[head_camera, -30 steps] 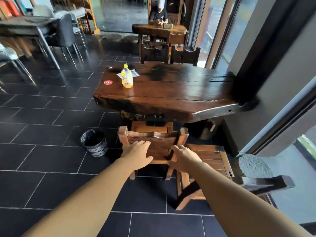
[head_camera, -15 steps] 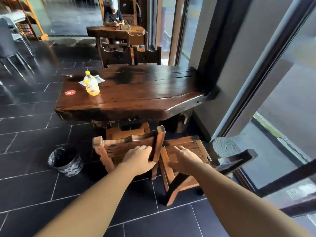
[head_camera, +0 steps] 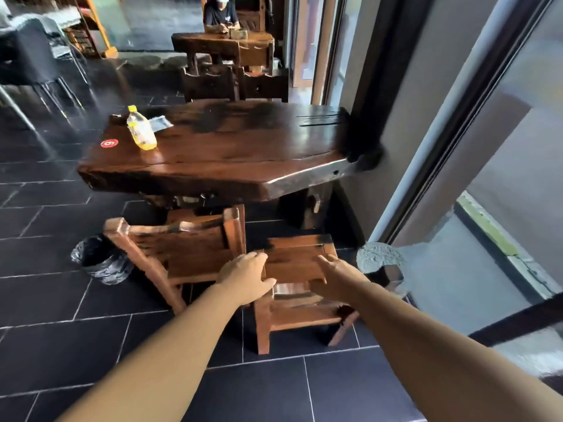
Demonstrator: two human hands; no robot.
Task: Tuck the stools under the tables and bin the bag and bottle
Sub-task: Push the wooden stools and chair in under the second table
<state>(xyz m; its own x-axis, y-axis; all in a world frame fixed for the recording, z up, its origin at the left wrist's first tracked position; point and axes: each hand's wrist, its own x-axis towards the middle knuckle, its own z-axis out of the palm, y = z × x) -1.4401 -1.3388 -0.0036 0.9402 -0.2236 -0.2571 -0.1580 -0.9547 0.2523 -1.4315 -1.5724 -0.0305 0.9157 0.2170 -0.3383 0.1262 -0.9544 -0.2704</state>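
A dark wooden table (head_camera: 231,153) carries a yellow-capped bottle (head_camera: 140,130) with yellow drink at its far left, and a clear plastic bag (head_camera: 159,123) lies just behind the bottle. Two light wooden stools stand at the near side. The left stool (head_camera: 182,251) has its backrest towards me and its seat partly under the table. The right stool (head_camera: 297,260) stands out on the floor. My left hand (head_camera: 245,278) grips the left edge of its seat and my right hand (head_camera: 336,280) holds the right edge.
A small bin (head_camera: 99,260) with a black liner sits on the tiled floor left of the stools. A wall and a glass door frame (head_camera: 426,166) run close on the right. Two dark chairs (head_camera: 234,83) and another table with a seated person stand beyond.
My left hand has left the left stool's backrest and moved onto the right stool's seat. The right stool has turned to face the table. My view has swung right and closer.
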